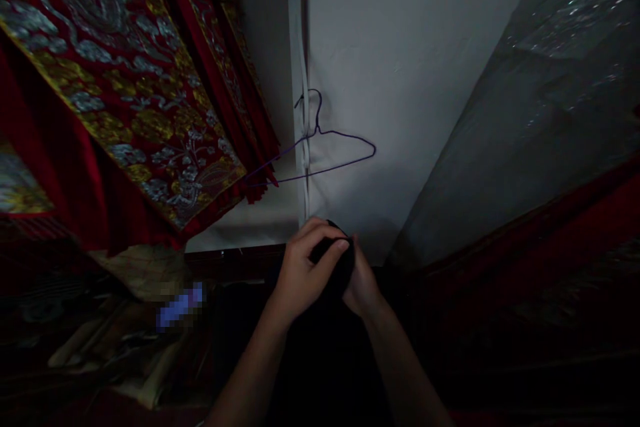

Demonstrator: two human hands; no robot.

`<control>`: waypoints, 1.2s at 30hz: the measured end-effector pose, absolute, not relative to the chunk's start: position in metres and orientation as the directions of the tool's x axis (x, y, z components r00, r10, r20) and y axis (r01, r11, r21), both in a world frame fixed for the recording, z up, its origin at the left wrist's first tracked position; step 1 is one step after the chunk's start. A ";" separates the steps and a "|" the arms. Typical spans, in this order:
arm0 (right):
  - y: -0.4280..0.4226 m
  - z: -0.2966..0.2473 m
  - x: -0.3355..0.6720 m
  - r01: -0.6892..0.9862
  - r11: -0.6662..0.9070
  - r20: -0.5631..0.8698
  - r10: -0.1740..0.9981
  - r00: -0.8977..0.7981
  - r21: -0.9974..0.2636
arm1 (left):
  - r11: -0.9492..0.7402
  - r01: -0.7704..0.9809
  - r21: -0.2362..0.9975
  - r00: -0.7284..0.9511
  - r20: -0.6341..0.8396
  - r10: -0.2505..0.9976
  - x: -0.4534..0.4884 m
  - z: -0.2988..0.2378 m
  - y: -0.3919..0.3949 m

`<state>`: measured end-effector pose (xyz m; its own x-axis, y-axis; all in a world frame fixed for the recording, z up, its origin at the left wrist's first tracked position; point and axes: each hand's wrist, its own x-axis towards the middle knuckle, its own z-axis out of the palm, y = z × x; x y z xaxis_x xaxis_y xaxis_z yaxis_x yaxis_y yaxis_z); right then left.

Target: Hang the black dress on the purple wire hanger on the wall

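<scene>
Two hands, the left hand and the right hand, come together low in the middle, and there's the black cloth, bunched right between them! The left is curled nearly closed on it, thumb laid along the near edge, fingers hooked over the top. The right cups the other side, touching, but its fingers are lost behind the dark folds, so how tightly it grips, nobody can tell. The cloth's long axis? Also a mystery: below the hands it melts into blackness.

Now look just beyond the fingers: a wire hanger, hook uppermost, its long bar running crosswise to the hands' reach, left end dipping lower. That bar passes ahead of both hands, touching neither, and the left appears the nearer. Out to the left of the hands, red embroidered fabric overlaps the hanger's far corner; off to the right, glossy plastic sheeting.
</scene>
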<state>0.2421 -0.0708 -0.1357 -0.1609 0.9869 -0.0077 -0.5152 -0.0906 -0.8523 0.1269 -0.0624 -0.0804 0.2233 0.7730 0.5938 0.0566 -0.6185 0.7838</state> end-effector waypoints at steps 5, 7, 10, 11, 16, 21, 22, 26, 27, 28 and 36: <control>-0.068 -0.098 0.255 -0.264 -0.023 0.098 0.894 -0.437 -0.964 | -0.551 0.100 0.829 0.241 0.517 0.822 0.105 -0.075 -0.031; -0.058 -0.087 0.261 -0.097 0.084 0.123 0.846 -0.518 -0.992 | -0.448 -0.035 0.893 0.347 0.431 0.833 0.092 -0.095 -0.027; -0.038 -0.072 0.275 0.108 0.253 0.133 0.771 -0.623 -0.961 | -0.353 0.031 0.935 0.503 0.291 0.814 0.068 -0.132 -0.031; -0.031 -0.066 0.281 0.152 0.324 0.161 0.759 -0.631 -0.934 | -0.349 0.132 0.928 0.552 0.224 0.803 0.059 -0.143 -0.032; 0.017 -0.050 0.297 0.263 0.627 0.571 0.778 -0.264 -0.733 | -0.425 0.497 0.757 0.691 -0.048 0.721 0.023 -0.153 -0.035; 0.091 -0.084 0.273 0.135 0.427 0.433 0.901 0.015 -0.894 | -0.497 0.531 0.686 0.578 0.136 0.805 0.007 -0.113 -0.028; 0.103 -0.093 0.268 0.109 0.391 0.392 0.920 -0.009 -0.914 | -0.491 0.545 0.680 0.556 0.145 0.819 0.006 -0.106 -0.026; 0.125 -0.116 0.270 0.091 0.338 0.325 0.936 -0.137 -0.937 | -0.470 0.579 0.667 0.545 0.113 0.831 -0.001 -0.090 -0.022; 0.126 -0.118 0.276 0.102 0.331 0.313 0.936 -0.160 -0.938 | -0.482 0.585 0.652 0.553 0.114 0.825 -0.003 -0.089 -0.020; 0.124 -0.118 0.285 0.119 0.324 0.301 0.937 -0.176 -0.939 | -0.499 0.592 0.633 0.561 0.121 0.819 -0.007 -0.089 -0.018; 0.090 -0.092 0.371 0.285 0.277 0.225 0.953 -0.203 -0.917 | -0.492 0.752 0.439 0.504 0.099 0.858 -0.038 -0.084 0.009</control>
